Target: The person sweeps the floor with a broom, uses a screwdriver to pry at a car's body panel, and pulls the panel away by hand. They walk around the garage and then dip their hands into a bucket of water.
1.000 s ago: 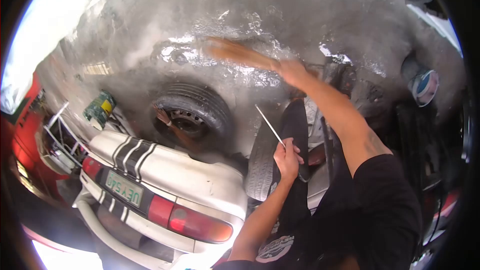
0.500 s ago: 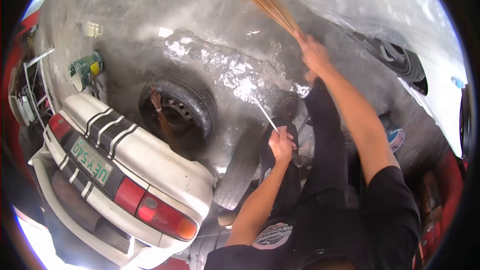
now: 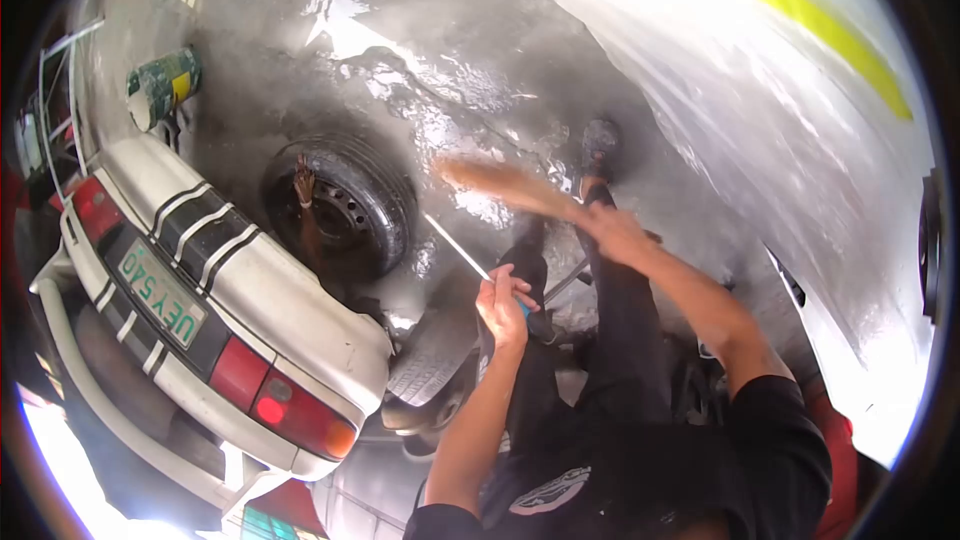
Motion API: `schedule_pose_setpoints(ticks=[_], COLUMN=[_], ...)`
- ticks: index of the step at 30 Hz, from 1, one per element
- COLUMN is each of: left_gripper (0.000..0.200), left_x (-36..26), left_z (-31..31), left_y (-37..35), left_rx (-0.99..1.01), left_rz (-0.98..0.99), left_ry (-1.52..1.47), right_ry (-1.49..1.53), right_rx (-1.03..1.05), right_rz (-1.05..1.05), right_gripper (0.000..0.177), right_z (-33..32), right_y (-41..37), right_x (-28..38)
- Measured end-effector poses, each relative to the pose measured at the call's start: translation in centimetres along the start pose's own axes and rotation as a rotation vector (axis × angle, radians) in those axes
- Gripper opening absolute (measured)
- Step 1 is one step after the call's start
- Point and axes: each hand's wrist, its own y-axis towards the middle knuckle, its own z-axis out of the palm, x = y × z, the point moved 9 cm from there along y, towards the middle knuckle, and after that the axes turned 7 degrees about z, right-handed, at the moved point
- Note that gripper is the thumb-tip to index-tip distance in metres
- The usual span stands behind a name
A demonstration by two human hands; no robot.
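My left hand [image 3: 507, 305] is closed around the bluish handle of what looks like a long screwdriver [image 3: 455, 245]. Its thin pale shaft points up and left over the grey floor. In my right hand [image 3: 620, 233] is a stick broom [image 3: 510, 185], gripped at its bundled end. The bristles are blurred and reach left, above a wet, shiny patch of floor [image 3: 480, 205]. To the left of both tools lies a wheel with a black tyre [image 3: 395, 205], apart from my hands.
Another person's hand [image 3: 305, 180] rests by the wheel. A white car rear with black stripes [image 3: 285, 270] fills the left. Beyond it lies a green can [image 3: 165, 90]. Translucent plastic sheeting [image 3: 720, 70] hangs at the right. A second tyre [image 3: 430, 360] is near my legs.
My right hand has swung the broom down and towards me, its bristles now pointing left. My left hand with the screwdriver has shifted left and slightly nearer. The camera view has turned somewhat.
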Motion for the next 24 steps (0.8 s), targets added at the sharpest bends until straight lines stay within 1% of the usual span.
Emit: schedule_pose_setpoints(ticks=[1, 3, 5, 6, 8, 10, 11, 12, 13, 14, 15, 16, 17, 18, 19, 20, 22, 24], left_gripper=[0.027, 0.027, 0.028, 0.028, 0.027, 0.026, 0.026, 0.026, 0.025, 0.026, 0.026, 0.026, 0.026, 0.026, 0.026, 0.026, 0.026, 0.026], left_x=[-1.5, -3.4, -3.4, -2.3, -0.9, -0.6, -0.3, -0.6, -1.1, -1.6, -1.8, -2.2, -3.0, -3.5, -3.4, -3.4, -4.2, -4.5], left_z=[-1.0, -3.9, -7.7, -9.6, -12.1, -12.9, -12.8, -12.8, -13.2, -13.2, -13.5, -13.4, -13.4, -13.8, -14.2, -14.5, -15.0, -16.0], left_y=[0.2, 1.3, 2.8, 3.4, 5.3, 7.1, 8.2, 8.7, 8.7, 9.0, 9.2, 9.6, 10.2, 10.7, 11.1, 11.7, 12.9, 12.8], left_rx=[0.000, -0.005, -0.060, -0.071, -0.065, -0.109, -0.111, -0.102, -0.092, -0.061, -0.055, -0.040, -0.029, -0.025, -0.017, -0.011, -0.022, -0.030], left_rz=[-0.005, 0.026, 0.023, 0.005, -0.021, -0.085, -0.095, -0.055, -0.023, -0.003, -0.015, -0.014, -0.004, 0.005, -0.023, -0.050, -0.050, -0.078], left_ry=[-0.013, -0.041, -0.021, 0.002, 0.034, 0.106, 0.101, 0.091, 0.089, 0.175, 0.165, 0.178, 0.193, 0.176, 0.162, 0.146, 0.095, 0.063], right_ry=[0.055, 0.384, 0.075, 0.064, 0.116, 0.016, -0.008, -0.023, 0.052, 0.122, 0.111, 0.269, 0.431, 0.415, 0.124, -0.172, -0.191, -0.245], right_rx=[-0.043, -0.234, -0.435, -0.435, -0.417, -0.292, -0.251, -0.191, -0.046, 0.090, 0.096, 0.147, 0.191, 0.178, 0.175, 0.171, -0.035, -0.191], right_rz=[0.082, 0.345, 0.403, 0.407, 0.587, 0.510, 0.371, 0.238, 0.234, 0.232, 0.243, 0.284, 0.317, 0.314, 0.093, -0.127, -0.082, 0.139], right_gripper=[0.061, 0.075, 0.083, 0.083, 0.085, 0.082, 0.076, 0.071, 0.066, 0.061, 0.061, 0.072, 0.088, 0.088, 0.088, 0.089, 0.083, 0.102], right_z=[-3.0, -3.2, -9.6, -9.6, -6.4, 2.8, 4.4, 6.8, 7.4, 6.9, 7.7, 8.7, 9.2, 6.5, 1.7, -1.2, -4.0, -8.4], right_y=[0.3, 4.5, 9.1, 12.7, 19.2, 27.0, 29.5, 30.6, 30.8, 30.7, 30.8, 30.9, 31.0, 30.1, 28.3, 26.6, 25.0, 24.4], right_x=[-0.7, -6.2, -4.1, -3.4, -3.4, -0.1, 3.4, 7.5, 11.5, 14.7, 15.6, 16.1, 16.8, 17.6, 19.7, 21.2, 17.9, 13.8])
